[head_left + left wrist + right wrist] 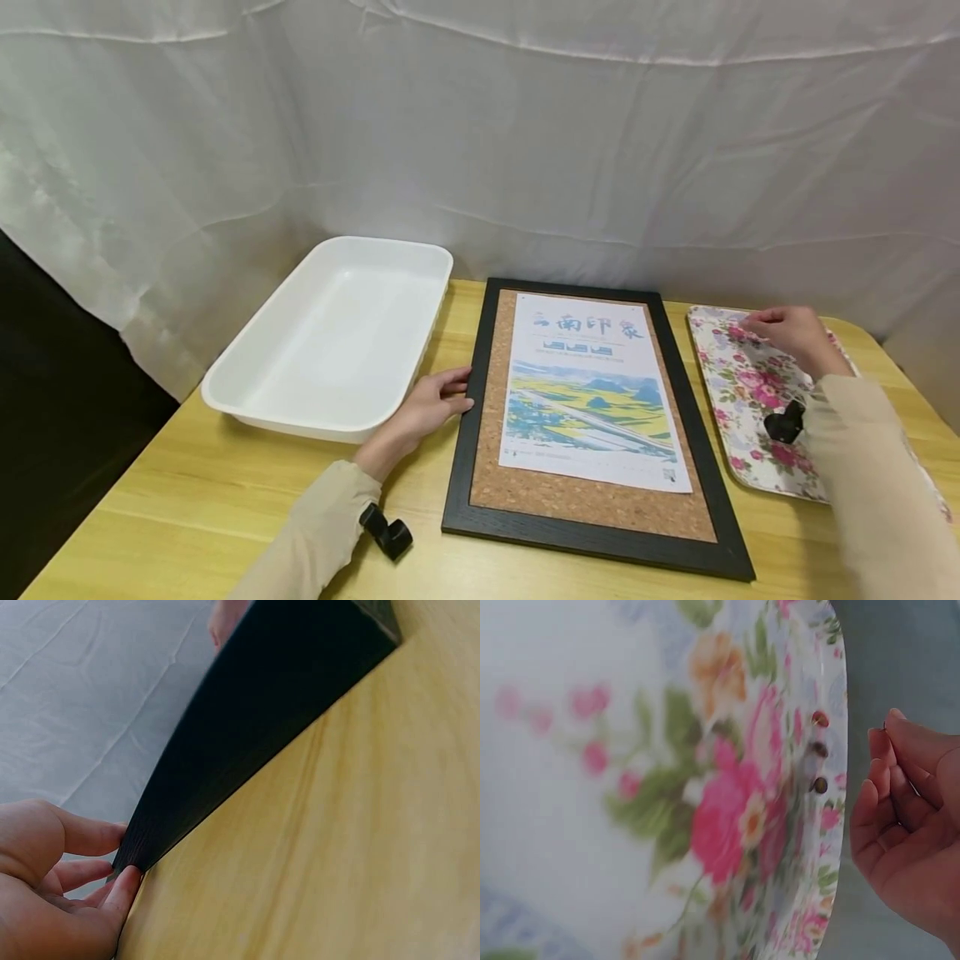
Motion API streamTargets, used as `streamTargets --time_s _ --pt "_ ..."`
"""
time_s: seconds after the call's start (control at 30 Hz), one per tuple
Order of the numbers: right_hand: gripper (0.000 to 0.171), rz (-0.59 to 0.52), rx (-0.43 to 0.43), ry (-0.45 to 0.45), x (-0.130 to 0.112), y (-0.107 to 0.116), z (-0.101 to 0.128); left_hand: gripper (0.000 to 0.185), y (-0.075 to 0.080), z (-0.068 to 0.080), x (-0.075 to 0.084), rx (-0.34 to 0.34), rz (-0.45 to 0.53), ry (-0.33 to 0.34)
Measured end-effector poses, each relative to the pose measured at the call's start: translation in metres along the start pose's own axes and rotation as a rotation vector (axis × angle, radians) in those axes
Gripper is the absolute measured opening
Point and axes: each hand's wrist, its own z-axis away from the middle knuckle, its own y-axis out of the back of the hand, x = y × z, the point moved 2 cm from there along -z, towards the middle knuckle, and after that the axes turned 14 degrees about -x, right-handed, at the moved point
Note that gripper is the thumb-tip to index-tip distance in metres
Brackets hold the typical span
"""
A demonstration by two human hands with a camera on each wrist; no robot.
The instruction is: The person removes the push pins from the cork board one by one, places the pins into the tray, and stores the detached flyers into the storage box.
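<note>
My left hand (426, 408) rests at the left edge of a black-framed cork board (592, 517), thumb and fingertips touching the frame, as the left wrist view also shows. A printed landscape poster (592, 392) lies on the cork, with small dots at its corners. My right hand (797, 332) is over the far part of a floral tray (761, 450). In the right wrist view its thumb and forefinger pinch a thumbtack (886, 727), of which only a small dark bit shows. Three brass-coloured thumbtacks (820, 749) lie along the tray's inner edge.
A deep white plastic tub (337, 333) stands on the wooden table (150, 517) left of the board. Pale grey cloth (525, 150) hangs behind everything. Black wrist devices (386, 532) sit on both sleeves.
</note>
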Motion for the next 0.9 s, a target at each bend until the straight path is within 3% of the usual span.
streamTargets --time_s 0.33,0.5,0.9 --pt "0.053 0.051 0.026 -0.052 -0.01 -0.005 0.033 0.054 0.0 0.0 0.0 0.002 0.004 0.005" --pt "0.053 0.093 0.035 -0.079 -0.001 -0.004 0.036 0.054 0.0 0.001 0.0 0.004 0.003 0.004" --pt "0.051 0.072 0.083 -0.094 0.01 -0.008 0.036 0.054 -0.001 0.002 0.002 0.001 -0.013 0.022"
